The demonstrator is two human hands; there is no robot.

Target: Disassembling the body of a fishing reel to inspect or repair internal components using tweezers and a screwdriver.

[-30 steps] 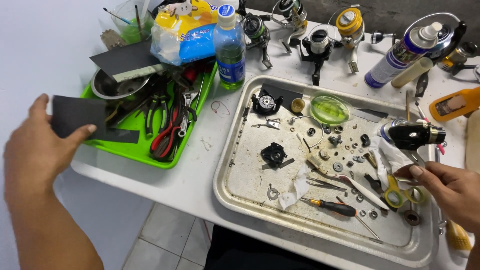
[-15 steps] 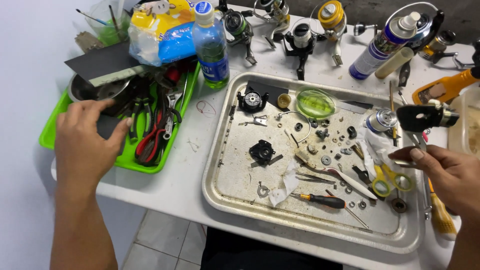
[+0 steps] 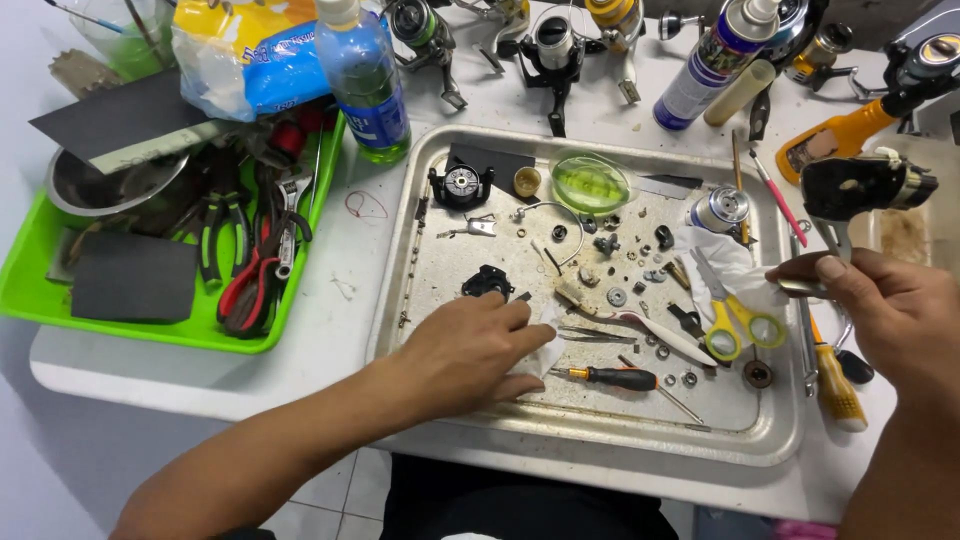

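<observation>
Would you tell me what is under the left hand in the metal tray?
A white tissue lies under the left hand, its edge showing by the fingers on the tray. Whatever else lies beneath the palm is covered.

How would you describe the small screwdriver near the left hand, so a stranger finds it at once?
Start at the metal tray. Near its front edge, just right of the left hand, lies the screwdriver. Its black handle has an orange band, unlike the yellow-handled scissors further right.

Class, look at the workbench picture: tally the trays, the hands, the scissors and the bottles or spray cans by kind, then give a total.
Trays: 2, metal tray and green tray
Hands: 2, left hand and right hand
Scissors: 1, yellow-handled scissors
Bottles and cans: 2, plastic bottle and spray can
Total: 7
</observation>
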